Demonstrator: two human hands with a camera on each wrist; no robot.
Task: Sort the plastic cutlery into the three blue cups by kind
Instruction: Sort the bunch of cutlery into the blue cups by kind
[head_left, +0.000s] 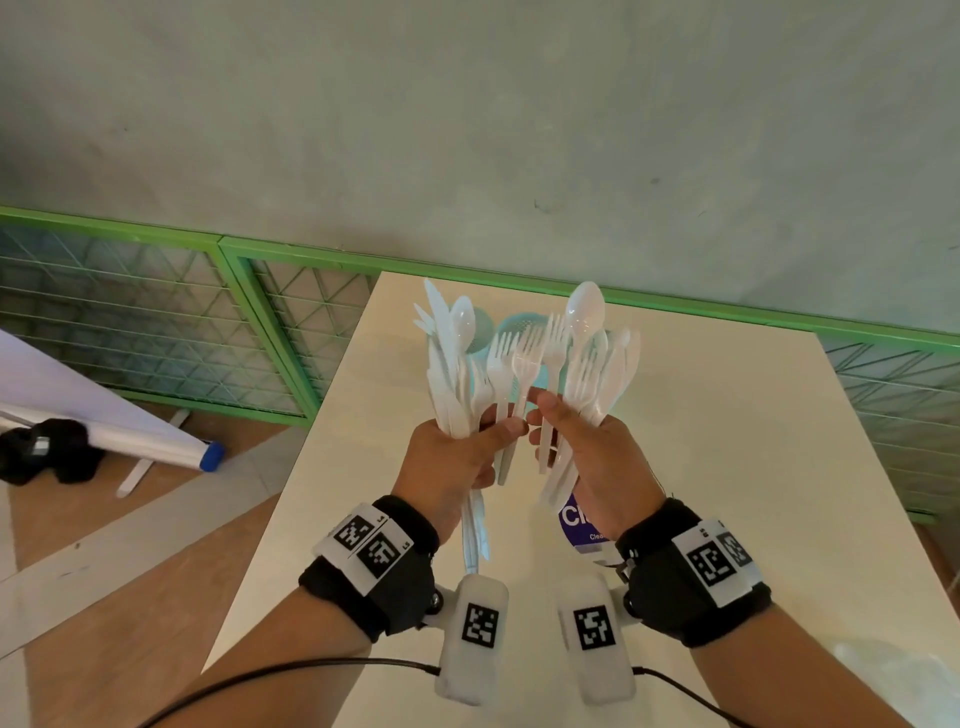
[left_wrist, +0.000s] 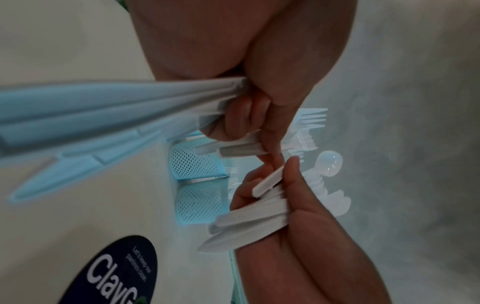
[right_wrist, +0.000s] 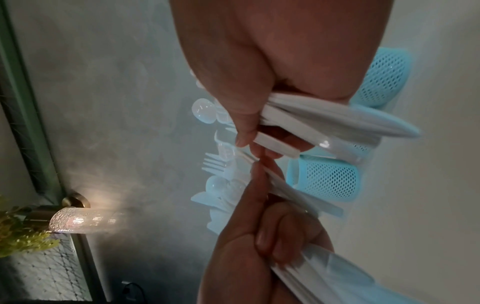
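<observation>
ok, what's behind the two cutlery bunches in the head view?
Blue mesh cups on the table, showing between the left hand bunch and right hand bunch. Their contents and number are covered there.

the head view is evenly and softly lit, with only faint shadows on the table (head_left: 727, 467); straight lines bow towards the edges. both wrist views are dimmer, with a blue-grey cast. there the near cutlery handles (left_wrist: 78, 115) are blurred and smeared, and the wall (right_wrist: 116, 82) looks hazy. a wall lamp (right_wrist: 78, 223) glows warm, throwing a small patch of glare around itself
</observation>
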